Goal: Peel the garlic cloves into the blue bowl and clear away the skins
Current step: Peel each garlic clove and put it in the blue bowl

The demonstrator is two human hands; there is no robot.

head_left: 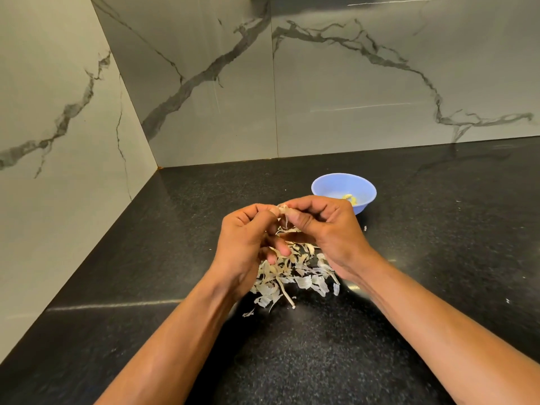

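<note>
We held a clove over the skins.
Our left hand [248,238] and right hand [324,226] met fingertip to fingertip, both pinching the pale clove [284,211], a strip of skin hanging from it. Papery skins [295,276] lay heaped on the black counter [438,258] beneath; the bowl [339,185] sat just behind the right hand, partly hidden.

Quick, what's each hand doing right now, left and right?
Left hand: pinching the garlic clove.
Right hand: pinching the same clove, over the skins.
</note>
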